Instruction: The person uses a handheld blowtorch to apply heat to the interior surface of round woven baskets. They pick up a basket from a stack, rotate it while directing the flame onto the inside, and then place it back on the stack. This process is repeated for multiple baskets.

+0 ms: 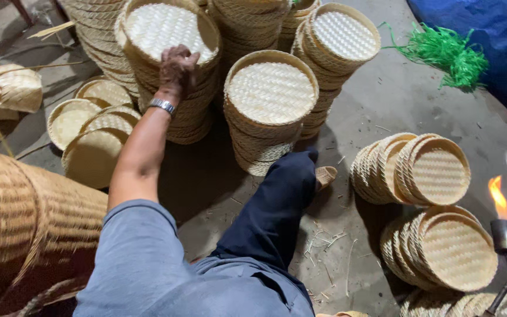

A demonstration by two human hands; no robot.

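Here the left hand (177, 69) reaches out and closes its fingers over the rim of the top basket (168, 29) on a tall stack (183, 114), beside a second stack (268, 117). The right hand is out of view. A lit torch (504, 235) burns at the right, near baskets lying on their sides (435, 173).
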